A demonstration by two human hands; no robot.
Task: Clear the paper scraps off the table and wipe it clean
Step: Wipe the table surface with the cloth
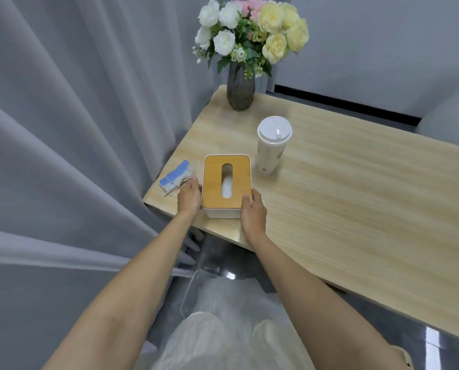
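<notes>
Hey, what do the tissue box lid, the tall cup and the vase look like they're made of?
The orange-brown tissue box lid looks like matte wood or bamboo, flat and even-toned. The tall white lidded cup seems plastic or coated paper, smooth with a slight sheen. The dark grey vase appears to be translucent tinted glass.

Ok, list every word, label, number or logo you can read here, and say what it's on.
No text can be read.
White cup: two small dark marks on its side, too small and blurred to read.
Tissue box, held by the left hand and the right hand: no print visible.
Folded cloth, vase: nothing written.
</notes>
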